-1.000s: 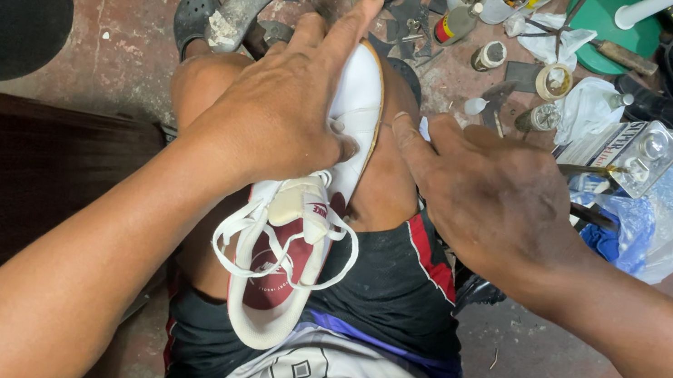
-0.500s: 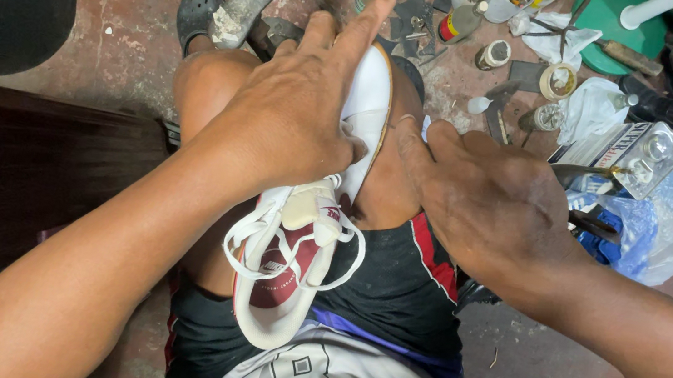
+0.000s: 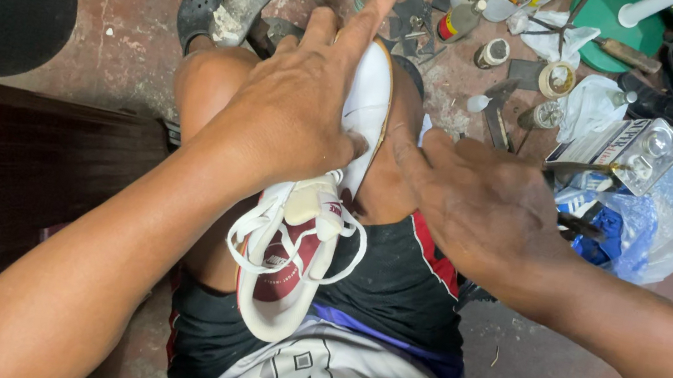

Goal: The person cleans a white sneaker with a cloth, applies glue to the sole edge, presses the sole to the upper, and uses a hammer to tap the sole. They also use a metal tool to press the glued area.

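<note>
clearly a loose hold: white sneaker pinned on the lap, not gripped

so the white sneaker [image 3: 305, 239] lies on its side across the person's lap, toe pointing away towards the clutter of small jars [image 3: 490, 52] on the floor beyond the shoe. the left hand [image 3: 299, 113] lies flat over the front half of the shoe, fingers spread and nearly straight, pressing down rather than wrapping round. the right hand [image 3: 482, 201] sits just right of the shoe, fingers loosely extended and close together, the thumb tip touching the sole edge; whether the other fingers touch the shoe i cannot tell

judging from this, the shoe could roll or slide off the knees, since only downward pressure holds it and the rounded thigh gives little seat. the loose white laces [image 3: 255, 235] hang in open loops near the shoe's heel end and could snag a finger. a tilted shoe could also drop among the jars beyond it
</note>
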